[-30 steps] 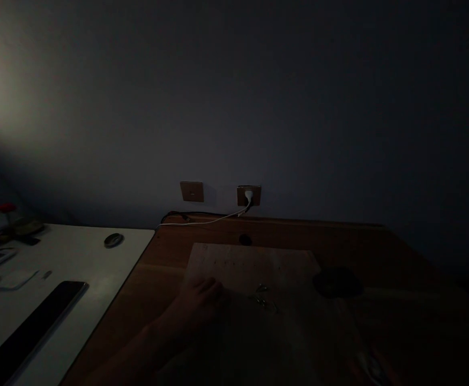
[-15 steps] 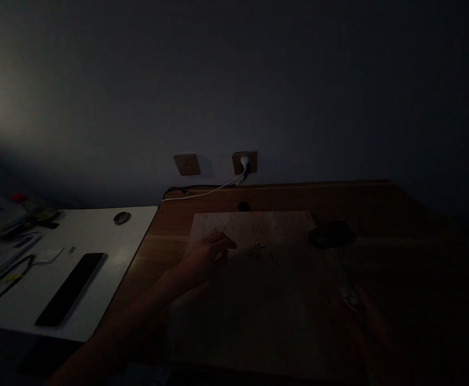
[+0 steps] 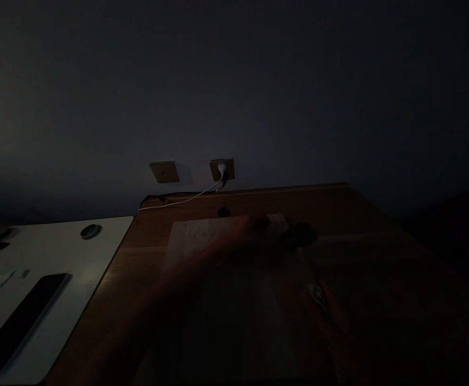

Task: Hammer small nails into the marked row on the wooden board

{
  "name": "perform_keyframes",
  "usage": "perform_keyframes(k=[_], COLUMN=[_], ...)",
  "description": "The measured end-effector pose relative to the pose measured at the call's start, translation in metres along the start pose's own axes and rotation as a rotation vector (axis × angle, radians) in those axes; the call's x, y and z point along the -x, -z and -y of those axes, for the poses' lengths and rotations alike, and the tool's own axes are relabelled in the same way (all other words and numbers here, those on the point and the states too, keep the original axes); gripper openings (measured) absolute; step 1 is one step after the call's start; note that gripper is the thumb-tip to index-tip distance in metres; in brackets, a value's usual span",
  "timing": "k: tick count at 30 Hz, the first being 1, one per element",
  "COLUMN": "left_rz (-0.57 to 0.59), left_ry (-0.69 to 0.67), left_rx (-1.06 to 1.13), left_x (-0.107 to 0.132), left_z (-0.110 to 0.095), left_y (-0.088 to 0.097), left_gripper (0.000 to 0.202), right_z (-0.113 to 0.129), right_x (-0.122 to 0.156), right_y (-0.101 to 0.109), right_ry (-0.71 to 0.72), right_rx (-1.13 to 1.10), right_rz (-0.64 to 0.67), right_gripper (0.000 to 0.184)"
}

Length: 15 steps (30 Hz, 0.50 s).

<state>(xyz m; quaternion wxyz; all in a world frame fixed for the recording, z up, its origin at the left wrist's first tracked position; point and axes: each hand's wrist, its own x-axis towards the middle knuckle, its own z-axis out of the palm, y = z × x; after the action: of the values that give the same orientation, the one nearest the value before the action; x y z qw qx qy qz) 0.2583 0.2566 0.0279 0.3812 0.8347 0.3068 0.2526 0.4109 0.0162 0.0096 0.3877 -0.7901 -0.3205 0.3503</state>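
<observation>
Since half a second ago our left hand has swept across to the board's far edge — now a blur.
It lies over the pale board on the wooden desk, just beside a dark round object; fingers spread or pinching, we cannot tell. Our right hand sits dim at lower right — grip unreadable.

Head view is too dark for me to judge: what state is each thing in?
Wall socket: white plug inserted.
Phone: lying flat on white table, screen dark.
Left hand: blurred, stretched over pale board, grip unclear.
Right hand: barely visible, grip unclear.
</observation>
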Motion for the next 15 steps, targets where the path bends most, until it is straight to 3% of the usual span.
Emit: perform_keyframes(k=[5,10,15], left_rz=[0.02,-0.048,-0.021], left_ry=[-0.071,-0.131,-0.091], left_rx=[-0.094,-0.044,-0.087], left_x=[0.002,0.01,0.011], left_z=[0.004,0.011,0.011], left_y=[-0.002,-0.004,-0.005], left_gripper=[0.026,0.025,0.018], right_z=[0.002,-0.001,0.006], right_x=[0.001,-0.001,0.003], right_y=[0.002,0.002,0.003], right_ry=[-0.018,-0.035,-0.022], right_rx=[0.027,0.005,0.036], right_rz=[0.034,0.023,0.018], right_gripper=[0.095,0.095,0.092])
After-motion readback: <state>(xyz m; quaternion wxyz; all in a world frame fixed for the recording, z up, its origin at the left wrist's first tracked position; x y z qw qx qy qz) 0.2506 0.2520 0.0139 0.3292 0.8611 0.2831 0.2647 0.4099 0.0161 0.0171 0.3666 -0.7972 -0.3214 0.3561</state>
